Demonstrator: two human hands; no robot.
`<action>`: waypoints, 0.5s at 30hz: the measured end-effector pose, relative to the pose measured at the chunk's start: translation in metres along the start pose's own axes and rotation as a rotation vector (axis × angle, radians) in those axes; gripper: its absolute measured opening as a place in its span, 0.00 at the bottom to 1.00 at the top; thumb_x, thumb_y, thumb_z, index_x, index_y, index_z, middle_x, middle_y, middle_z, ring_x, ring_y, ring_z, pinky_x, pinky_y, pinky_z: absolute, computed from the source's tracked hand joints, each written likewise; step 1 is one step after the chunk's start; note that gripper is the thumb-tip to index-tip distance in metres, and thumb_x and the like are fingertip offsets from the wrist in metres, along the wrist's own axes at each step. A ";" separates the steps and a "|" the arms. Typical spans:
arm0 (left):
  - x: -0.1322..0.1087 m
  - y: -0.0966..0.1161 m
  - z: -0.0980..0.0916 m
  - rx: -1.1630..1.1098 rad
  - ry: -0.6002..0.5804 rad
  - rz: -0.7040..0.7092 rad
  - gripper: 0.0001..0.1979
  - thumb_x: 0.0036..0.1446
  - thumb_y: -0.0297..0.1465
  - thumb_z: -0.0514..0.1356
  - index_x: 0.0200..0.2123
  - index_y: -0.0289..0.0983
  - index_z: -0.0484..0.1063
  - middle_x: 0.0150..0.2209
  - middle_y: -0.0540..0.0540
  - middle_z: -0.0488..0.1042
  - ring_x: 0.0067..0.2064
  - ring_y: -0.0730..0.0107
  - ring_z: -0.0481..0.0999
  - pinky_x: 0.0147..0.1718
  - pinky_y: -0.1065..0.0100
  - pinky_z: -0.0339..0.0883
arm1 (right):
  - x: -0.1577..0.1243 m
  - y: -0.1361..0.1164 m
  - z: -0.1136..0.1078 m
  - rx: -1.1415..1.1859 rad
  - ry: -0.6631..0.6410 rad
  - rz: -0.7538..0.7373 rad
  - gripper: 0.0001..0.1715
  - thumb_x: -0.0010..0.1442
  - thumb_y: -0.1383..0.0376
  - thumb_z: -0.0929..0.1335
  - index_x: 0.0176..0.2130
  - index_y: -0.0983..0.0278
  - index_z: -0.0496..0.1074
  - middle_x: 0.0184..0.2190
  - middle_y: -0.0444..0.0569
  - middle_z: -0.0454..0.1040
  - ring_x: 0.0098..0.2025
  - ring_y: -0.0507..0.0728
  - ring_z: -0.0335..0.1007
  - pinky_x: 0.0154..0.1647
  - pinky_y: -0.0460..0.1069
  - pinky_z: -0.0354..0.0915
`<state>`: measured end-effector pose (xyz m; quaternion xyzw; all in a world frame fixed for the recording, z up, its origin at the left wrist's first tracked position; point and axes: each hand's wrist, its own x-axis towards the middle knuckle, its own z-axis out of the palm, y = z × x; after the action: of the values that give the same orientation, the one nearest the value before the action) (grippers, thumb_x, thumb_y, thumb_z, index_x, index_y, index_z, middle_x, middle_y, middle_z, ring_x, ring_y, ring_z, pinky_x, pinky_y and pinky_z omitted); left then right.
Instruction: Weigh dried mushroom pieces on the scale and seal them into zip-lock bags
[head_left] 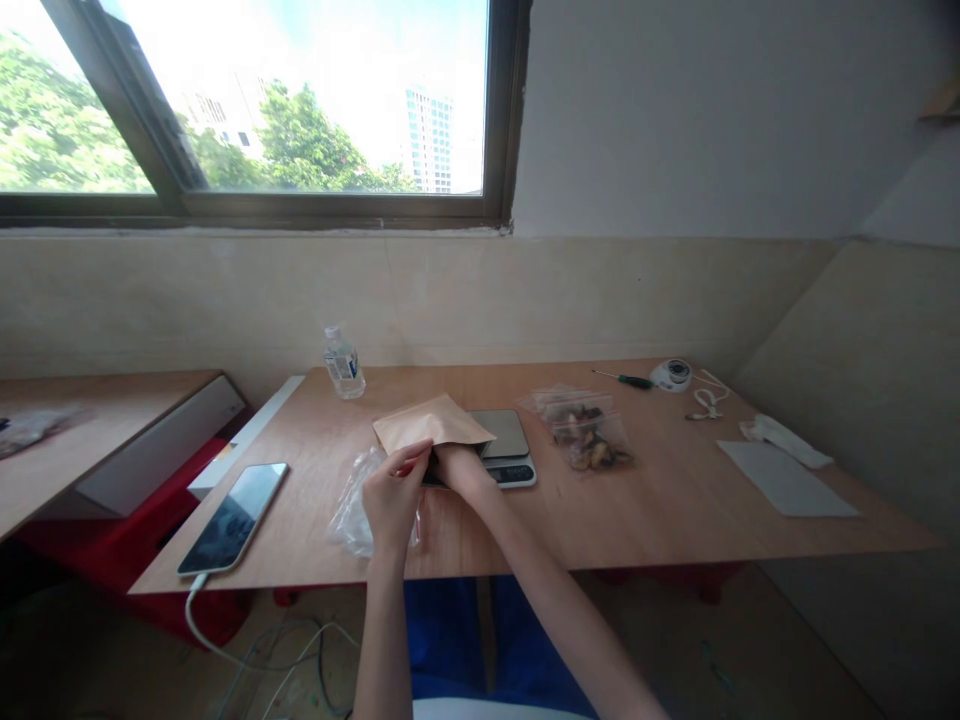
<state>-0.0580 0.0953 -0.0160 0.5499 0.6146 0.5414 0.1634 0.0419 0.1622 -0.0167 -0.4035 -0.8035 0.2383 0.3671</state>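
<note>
A brown kraft paper bag (431, 420) lies tilted over the kitchen scale (510, 474), its mouth facing me. With fingers pinched together, my left hand (395, 492) grips the near edge of the bag's opening. My right hand (459, 468) reaches into the bag, so its fingers are hidden. Crumpled clear plastic bags (354, 510) lie left of the scale, partly under my left hand. To the right of the scale are several zip bags (592, 435) with dark brown, dried-looking pieces inside.
A phone (234, 520) on a white cable lies at the left edge. Behind stands a plastic water bottle (344, 365). Back right are a green-handled screwdriver (634, 381) and a white dome camera (671, 375). A white sheet (784, 480) and a white wrapped item (787, 440) lie far right.
</note>
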 end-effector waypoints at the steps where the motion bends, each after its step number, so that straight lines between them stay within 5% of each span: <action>1: 0.000 0.000 0.000 -0.001 -0.001 -0.002 0.09 0.52 0.38 0.59 0.36 0.46 0.77 0.35 0.53 0.80 0.35 0.67 0.79 0.37 0.68 0.71 | -0.006 0.001 -0.001 -0.020 -0.021 0.021 0.11 0.56 0.68 0.67 0.42 0.66 0.72 0.41 0.54 0.74 0.42 0.63 0.71 0.43 0.54 0.66; 6: -0.001 0.002 0.001 -0.015 -0.012 -0.007 0.09 0.52 0.38 0.59 0.36 0.46 0.77 0.35 0.52 0.80 0.35 0.66 0.79 0.36 0.68 0.71 | -0.038 -0.004 -0.018 -0.121 -0.110 0.131 0.10 0.56 0.70 0.66 0.40 0.65 0.71 0.36 0.54 0.76 0.38 0.61 0.73 0.36 0.50 0.65; 15: 0.001 0.002 -0.001 -0.067 -0.025 -0.041 0.10 0.51 0.39 0.60 0.35 0.45 0.78 0.34 0.52 0.80 0.36 0.65 0.79 0.36 0.69 0.71 | -0.062 0.007 -0.035 0.113 0.041 -0.053 0.17 0.57 0.74 0.63 0.44 0.60 0.69 0.44 0.47 0.72 0.47 0.54 0.69 0.49 0.50 0.63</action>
<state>-0.0584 0.0954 -0.0140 0.5381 0.6052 0.5514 0.2003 0.0973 0.1179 -0.0246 -0.3656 -0.7915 0.2654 0.4117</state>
